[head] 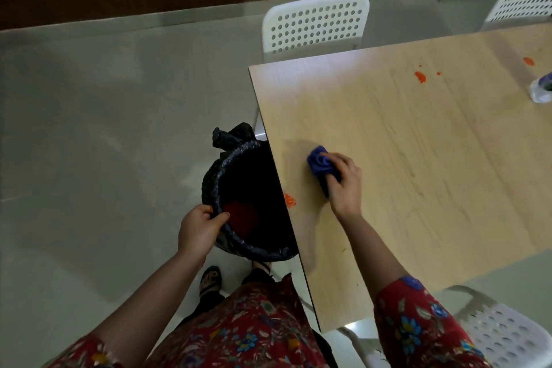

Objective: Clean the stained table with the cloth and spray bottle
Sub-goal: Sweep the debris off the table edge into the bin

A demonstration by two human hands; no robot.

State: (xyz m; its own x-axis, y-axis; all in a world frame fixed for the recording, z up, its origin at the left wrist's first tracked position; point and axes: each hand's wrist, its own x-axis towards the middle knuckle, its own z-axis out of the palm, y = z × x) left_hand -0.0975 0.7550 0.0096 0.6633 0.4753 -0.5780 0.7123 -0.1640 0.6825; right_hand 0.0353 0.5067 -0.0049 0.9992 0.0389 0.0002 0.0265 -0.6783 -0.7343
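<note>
My right hand [345, 185] grips a bunched blue cloth [320, 162] and holds it down on the light wooden table [418, 158] near its left edge. An orange stain [289, 200] lies at that edge, just left of and nearer to me than the cloth. Further orange stains [420, 77] mark the far right part of the table. My left hand [199, 228] grips the rim of a black-lined bin [248, 203], held against the table's left edge below the stain. A clear spray bottle [542, 88] lies at the right border, partly cut off.
A white perforated chair [315, 24] stands at the table's far side, another [522, 3] at the far right, and a third [501, 334] by my right side. Grey floor spreads out to the left. Something red lies inside the bin.
</note>
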